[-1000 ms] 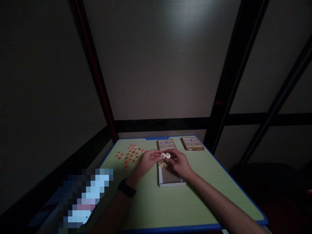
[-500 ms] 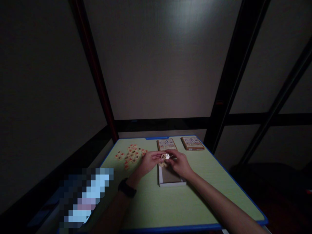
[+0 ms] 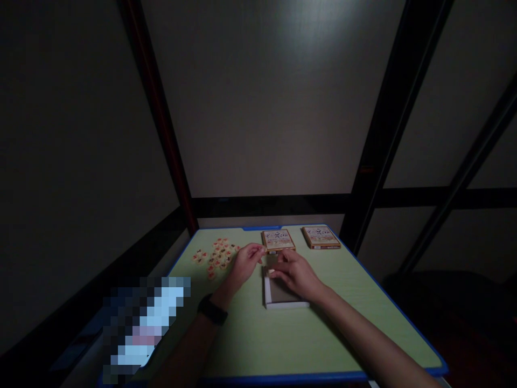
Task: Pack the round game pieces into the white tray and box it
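Over the left rim of a shallow open box (image 3: pixel 286 305), my right hand (image 3: pixel 298 270) pinches a pale xiangqi piece (image 3: pixel 271 271) between thumb and fingers. My left hand (image 3: pixel 245 264), with a dark band at the wrist, hovers just left of the box. Its fingers are curled in, and what lies between their tips is too small to make out. Several round xiangqi pieces (image 3: pixel 220 257) with red and dark marks lie loosely spread on the table to the left of that hand. My right hand covers the box's upper right part.
Two printed flat boxes rest at the back of the green table (image 3: pixel 258 345): one box (image 3: pixel 278 240) behind my hands, another box (image 3: pixel 321 237) to the right. A blurred-out bright device (image 3: pixel 151 323) is at the left edge. Walls stand behind and left.
My hands have drawn apart. The left moved a little left, while the right lowered slightly over the box. The pieces seen between them earlier are no longer visible there, apart from the one in my right hand.
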`<state>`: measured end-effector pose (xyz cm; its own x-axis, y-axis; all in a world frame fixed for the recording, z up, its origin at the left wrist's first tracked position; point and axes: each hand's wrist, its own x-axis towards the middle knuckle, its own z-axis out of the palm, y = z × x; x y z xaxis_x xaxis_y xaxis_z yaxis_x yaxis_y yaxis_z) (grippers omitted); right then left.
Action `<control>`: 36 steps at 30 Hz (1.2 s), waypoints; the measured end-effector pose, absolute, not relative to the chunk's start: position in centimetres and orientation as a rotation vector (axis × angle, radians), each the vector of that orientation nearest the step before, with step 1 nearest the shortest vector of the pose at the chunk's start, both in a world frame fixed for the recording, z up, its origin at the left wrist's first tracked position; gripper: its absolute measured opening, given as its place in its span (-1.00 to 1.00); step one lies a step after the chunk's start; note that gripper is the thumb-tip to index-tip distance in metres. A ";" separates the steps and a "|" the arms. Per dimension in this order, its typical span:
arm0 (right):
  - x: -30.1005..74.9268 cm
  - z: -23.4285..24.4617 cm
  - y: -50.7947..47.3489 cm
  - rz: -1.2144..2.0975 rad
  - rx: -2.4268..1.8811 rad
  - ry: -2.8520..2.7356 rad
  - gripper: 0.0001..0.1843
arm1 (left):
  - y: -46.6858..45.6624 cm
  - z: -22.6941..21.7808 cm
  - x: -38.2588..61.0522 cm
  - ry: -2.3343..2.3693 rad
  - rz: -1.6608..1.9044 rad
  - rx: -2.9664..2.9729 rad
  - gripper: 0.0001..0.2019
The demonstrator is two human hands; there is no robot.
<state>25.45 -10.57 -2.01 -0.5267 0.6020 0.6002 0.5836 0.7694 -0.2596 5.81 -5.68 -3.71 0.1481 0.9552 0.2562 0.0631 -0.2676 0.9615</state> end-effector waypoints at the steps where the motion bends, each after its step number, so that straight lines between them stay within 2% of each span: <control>1: 25.4 -2.1 -10.6 0.027 -0.873 -2.300 -0.81 | -5.6 -3.9 5.8 1.031 1.257 1.532 -0.68; 6: 25.2 -3.3 -10.3 0.087 -0.835 -2.446 -0.85 | -5.4 -5.1 6.0 1.086 1.188 1.554 -0.71; 16: 24.6 -2.9 -11.0 -0.028 -0.921 -2.511 -0.76 | -5.6 -5.8 5.9 1.115 1.074 1.595 -0.74; 24: 24.6 -3.7 -10.5 0.088 -0.951 -2.431 -0.73 | -5.9 -5.5 6.0 1.077 1.061 1.633 -0.74; 36: 24.7 -3.0 -10.6 0.111 -1.071 -2.360 -0.87 | -5.6 -4.9 5.9 1.087 1.141 1.566 -0.84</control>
<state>24.73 -10.57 -2.97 -0.5379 0.7187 0.4405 0.6742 0.6805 -0.2870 5.93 -5.60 -4.89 0.1918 0.9624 0.1923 0.1454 -0.2216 0.9642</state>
